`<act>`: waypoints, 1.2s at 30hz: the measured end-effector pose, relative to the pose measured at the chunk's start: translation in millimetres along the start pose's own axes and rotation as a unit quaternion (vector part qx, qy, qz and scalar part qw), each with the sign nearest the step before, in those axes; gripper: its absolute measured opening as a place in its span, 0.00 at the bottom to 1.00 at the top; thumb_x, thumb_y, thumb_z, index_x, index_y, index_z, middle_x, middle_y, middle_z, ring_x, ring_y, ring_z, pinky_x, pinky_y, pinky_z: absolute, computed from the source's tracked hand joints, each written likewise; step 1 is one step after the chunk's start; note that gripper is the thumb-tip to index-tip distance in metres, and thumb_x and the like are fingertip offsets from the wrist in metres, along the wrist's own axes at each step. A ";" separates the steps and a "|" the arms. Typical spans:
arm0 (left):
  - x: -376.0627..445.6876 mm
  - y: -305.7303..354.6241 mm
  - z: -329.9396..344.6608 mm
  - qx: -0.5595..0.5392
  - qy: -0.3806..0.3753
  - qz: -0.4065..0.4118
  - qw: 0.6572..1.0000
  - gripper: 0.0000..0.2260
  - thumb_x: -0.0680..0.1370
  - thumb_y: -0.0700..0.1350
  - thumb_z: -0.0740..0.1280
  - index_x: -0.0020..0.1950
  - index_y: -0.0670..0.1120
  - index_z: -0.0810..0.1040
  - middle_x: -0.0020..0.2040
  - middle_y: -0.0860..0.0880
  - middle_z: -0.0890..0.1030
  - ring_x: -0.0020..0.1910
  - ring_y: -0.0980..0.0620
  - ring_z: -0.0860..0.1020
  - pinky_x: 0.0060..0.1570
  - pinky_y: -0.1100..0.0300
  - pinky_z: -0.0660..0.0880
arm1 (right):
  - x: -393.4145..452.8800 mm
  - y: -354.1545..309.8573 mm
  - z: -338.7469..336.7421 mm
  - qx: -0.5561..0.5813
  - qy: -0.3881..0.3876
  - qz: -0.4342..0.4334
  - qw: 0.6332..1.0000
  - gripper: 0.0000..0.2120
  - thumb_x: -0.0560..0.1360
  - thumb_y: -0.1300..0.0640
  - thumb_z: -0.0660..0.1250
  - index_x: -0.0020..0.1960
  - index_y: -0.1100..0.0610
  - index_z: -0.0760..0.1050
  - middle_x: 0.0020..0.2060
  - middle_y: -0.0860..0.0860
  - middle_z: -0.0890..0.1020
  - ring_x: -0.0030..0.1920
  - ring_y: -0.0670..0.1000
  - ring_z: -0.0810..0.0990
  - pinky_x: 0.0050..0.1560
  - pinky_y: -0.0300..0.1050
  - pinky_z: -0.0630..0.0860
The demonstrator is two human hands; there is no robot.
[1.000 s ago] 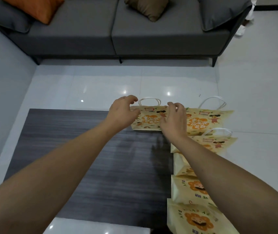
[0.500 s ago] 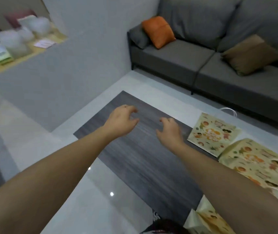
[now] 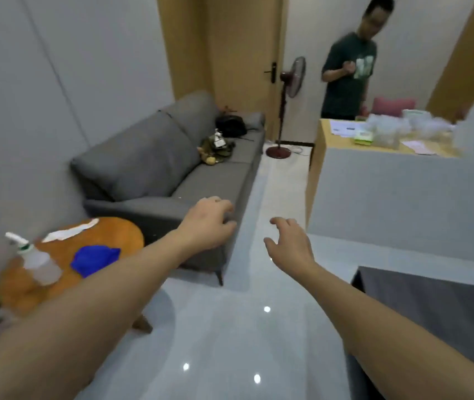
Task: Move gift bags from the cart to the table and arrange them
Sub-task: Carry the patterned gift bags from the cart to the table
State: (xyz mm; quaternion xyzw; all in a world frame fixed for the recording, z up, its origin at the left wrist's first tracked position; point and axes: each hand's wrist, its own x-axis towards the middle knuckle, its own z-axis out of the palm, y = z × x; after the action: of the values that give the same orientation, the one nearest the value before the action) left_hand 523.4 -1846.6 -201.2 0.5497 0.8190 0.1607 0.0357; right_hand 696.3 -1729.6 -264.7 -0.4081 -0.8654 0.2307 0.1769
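Glossy grey floor [image 3: 230, 327] spans the room. Left hand [image 3: 207, 223] and right hand [image 3: 287, 243] reach forward over it, apart, fingers loosely curled, holding nothing. Dark table [image 3: 437, 307] corner shows at lower right; no gift bags are in view. Grey sofa [image 3: 172, 168] stands ahead left, a round orange side table [image 3: 114, 235] with spray bottle [image 3: 38, 264] and blue cloth [image 3: 94, 258] beside it. A person [image 3: 348, 67] stands behind a cluttered counter [image 3: 374, 180]; a fan [image 3: 290, 82] stands by the door [image 3: 244, 53].

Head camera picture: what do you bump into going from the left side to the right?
Spray bottle → blue cloth → left hand → right hand → dark table.
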 end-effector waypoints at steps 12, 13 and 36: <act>-290.1 -291.7 -79.4 -0.026 0.107 -0.431 0.896 0.20 0.77 0.54 0.67 0.69 0.52 0.76 0.64 0.46 0.77 0.64 0.44 0.74 0.63 0.50 0.73 | -47.9 -353.3 257.6 0.011 -0.254 -0.367 0.895 0.23 0.78 0.52 0.67 0.71 0.53 0.71 0.62 0.53 0.76 0.60 0.54 0.76 0.56 0.48 0.75; -310.1 -308.3 -84.8 -0.026 0.114 -0.454 0.883 0.19 0.78 0.53 0.66 0.69 0.52 0.75 0.64 0.46 0.76 0.64 0.45 0.73 0.63 0.50 0.73 | -56.0 -377.0 277.4 0.014 -0.268 -0.390 0.881 0.23 0.78 0.52 0.67 0.71 0.54 0.71 0.62 0.53 0.76 0.61 0.55 0.76 0.57 0.49 0.75; -429.5 -649.9 -201.5 0.006 0.194 -0.587 0.786 0.16 0.80 0.51 0.66 0.67 0.49 0.78 0.66 0.49 0.77 0.65 0.48 0.74 0.64 0.53 0.72 | -12.8 -813.0 519.1 0.063 -0.314 -0.475 0.819 0.22 0.78 0.51 0.67 0.71 0.54 0.72 0.63 0.56 0.77 0.61 0.58 0.76 0.62 0.53 0.74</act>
State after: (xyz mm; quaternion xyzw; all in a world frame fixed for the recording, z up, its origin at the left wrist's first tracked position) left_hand 67.2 -2507.0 -258.0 -0.0800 0.9743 0.2067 -0.0394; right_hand -60.5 -2327.7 -255.5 0.1608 -0.9442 0.2874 0.0081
